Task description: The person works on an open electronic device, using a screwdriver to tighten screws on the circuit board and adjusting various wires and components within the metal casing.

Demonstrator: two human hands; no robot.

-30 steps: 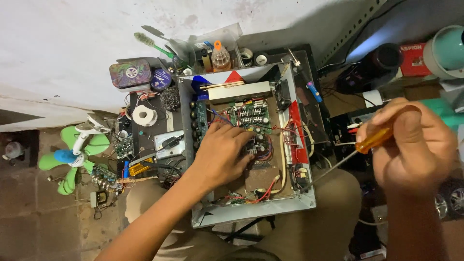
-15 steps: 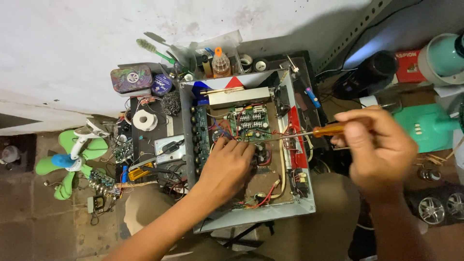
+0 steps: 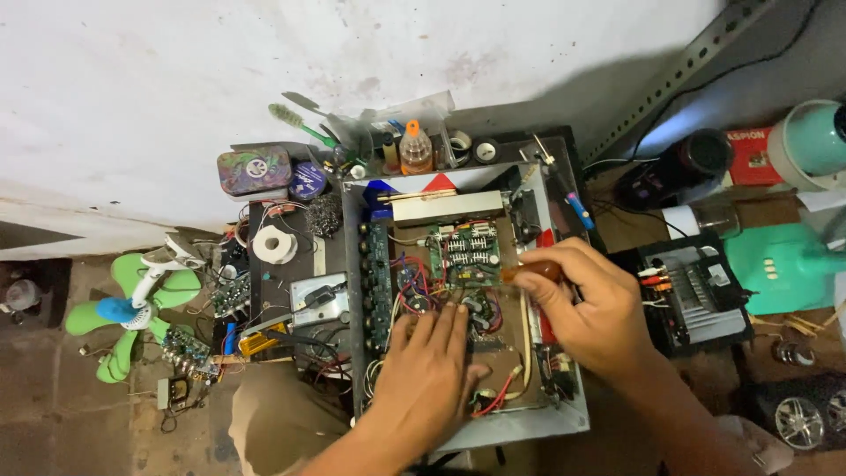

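Note:
An open grey metal amplifier chassis (image 3: 564, 421) lies in front of me, full of circuit boards (image 3: 463, 251) and red and coloured wires. My left hand (image 3: 429, 379) rests flat on the parts in the middle of the chassis, fingers spread toward the boards. My right hand (image 3: 589, 304) is over the right half of the chassis, closed around a screwdriver with an orange-brown handle (image 3: 533, 271). Its tip is hidden among the components near my left fingertips.
A black board left of the chassis carries a solder roll (image 3: 274, 244), small tins (image 3: 254, 170) and loose boards. A green fan (image 3: 132, 313) lies far left. An orange-capped bottle (image 3: 415, 148) stands behind. A black amplifier unit (image 3: 696, 291) and teal object (image 3: 775, 264) sit right.
My right hand has come in from the right with the screwdriver and now sits over the chassis. My left hand stays on the boards.

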